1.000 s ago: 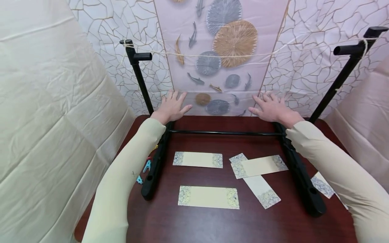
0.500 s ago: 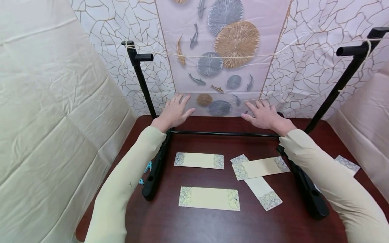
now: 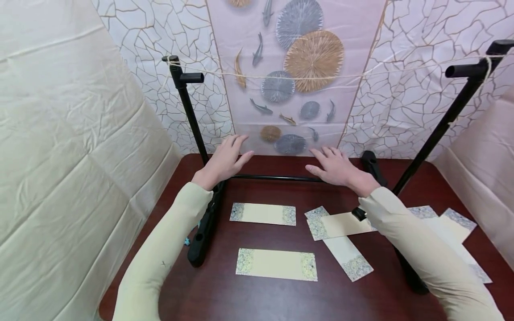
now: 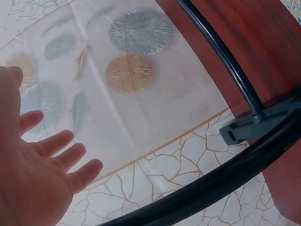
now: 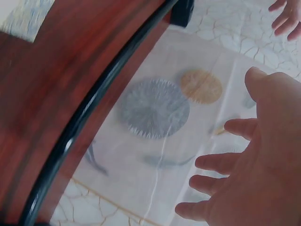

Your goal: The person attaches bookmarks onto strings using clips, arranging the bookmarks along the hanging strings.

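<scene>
My left hand [image 3: 222, 160] is held out over the back of the table, fingers extended and thumb apart, near the left post of a black stand. Opposite it, my right hand [image 3: 335, 167] spreads its fingers above the stand's thin crossbar [image 3: 277, 178]. Neither holds anything. In the left wrist view, the left hand [image 4: 44, 169] shows its palm side, with the black tube [image 4: 197, 183] beside it. The right wrist view has the right hand [image 5: 256, 160] in front of the printed backdrop [image 5: 207, 52], apart from the crossbar [image 5: 89, 101].
A string [image 3: 257, 77] spans the stand's two posts. Cream cards with speckled ends lie on the dark red table [image 3: 201, 294]: one behind [image 3: 263, 214], one in front [image 3: 277, 264], two crossed [image 3: 343, 225], several at right [image 3: 451, 238]. Small blue clips [image 3: 187, 241] sit left.
Both hands have come down and back toward me, the right one also moving left. The right sleeve has shifted, uncovering more cards and the rear of the stand's right foot.
</scene>
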Tool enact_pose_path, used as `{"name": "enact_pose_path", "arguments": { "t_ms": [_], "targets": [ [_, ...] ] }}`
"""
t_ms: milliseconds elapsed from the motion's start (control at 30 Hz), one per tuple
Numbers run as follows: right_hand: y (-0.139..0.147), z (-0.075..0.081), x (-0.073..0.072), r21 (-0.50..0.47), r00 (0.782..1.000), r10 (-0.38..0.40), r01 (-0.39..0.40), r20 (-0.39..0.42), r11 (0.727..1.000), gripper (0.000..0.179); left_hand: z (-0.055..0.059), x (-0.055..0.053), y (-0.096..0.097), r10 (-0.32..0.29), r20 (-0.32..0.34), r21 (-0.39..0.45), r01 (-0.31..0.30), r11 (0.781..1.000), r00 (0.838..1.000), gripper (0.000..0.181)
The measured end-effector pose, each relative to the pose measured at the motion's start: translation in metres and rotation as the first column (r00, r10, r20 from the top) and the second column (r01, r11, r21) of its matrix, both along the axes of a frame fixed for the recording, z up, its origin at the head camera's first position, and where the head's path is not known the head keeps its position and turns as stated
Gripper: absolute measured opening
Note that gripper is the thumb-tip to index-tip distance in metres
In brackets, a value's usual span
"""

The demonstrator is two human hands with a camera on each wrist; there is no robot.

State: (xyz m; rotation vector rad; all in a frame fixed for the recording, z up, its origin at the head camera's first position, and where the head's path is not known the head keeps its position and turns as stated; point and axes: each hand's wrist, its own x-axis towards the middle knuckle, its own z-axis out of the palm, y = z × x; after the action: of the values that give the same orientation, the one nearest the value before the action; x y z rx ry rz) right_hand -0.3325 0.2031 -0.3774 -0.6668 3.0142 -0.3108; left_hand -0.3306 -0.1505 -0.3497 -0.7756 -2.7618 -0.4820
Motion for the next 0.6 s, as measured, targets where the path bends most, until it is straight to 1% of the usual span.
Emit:
{"name": "enact_pose_path", "arguments": {
  "t_ms": [133,200,300,533,600],
  "targets": [
    [-0.011,-0.006,0.01,-0.031,0.999,0.043,-0.044,-0.028,0.999,0.069,-0.003,0.01,-0.004,-0.008,0.02,0.043,0.007,0.999,1.0,0.061],
    [-0.017,-0.009,0.014,-0.057,0.998,0.06,-0.061,-0.024,0.997,0.069,-0.005,0.016,-0.006,-0.005,0.03,0.066,0.003,0.998,1.0,0.061],
    [-0.025,-0.013,0.018,-0.089,0.997,0.072,-0.072,-0.001,0.993,0.07,-0.008,0.025,-0.009,0.002,0.025,0.103,-0.005,0.995,1.0,0.06],
    [-0.042,-0.029,0.023,-0.106,0.994,0.092,-0.085,0.061,0.991,0.075,-0.018,0.038,-0.018,-0.04,-0.052,0.19,0.049,0.981,0.998,0.05],
    [-0.047,-0.034,0.025,-0.119,0.991,0.102,-0.091,0.084,0.989,0.076,-0.021,0.042,-0.022,-0.041,-0.08,0.21,0.057,0.976,0.996,0.047]
  ]
}}
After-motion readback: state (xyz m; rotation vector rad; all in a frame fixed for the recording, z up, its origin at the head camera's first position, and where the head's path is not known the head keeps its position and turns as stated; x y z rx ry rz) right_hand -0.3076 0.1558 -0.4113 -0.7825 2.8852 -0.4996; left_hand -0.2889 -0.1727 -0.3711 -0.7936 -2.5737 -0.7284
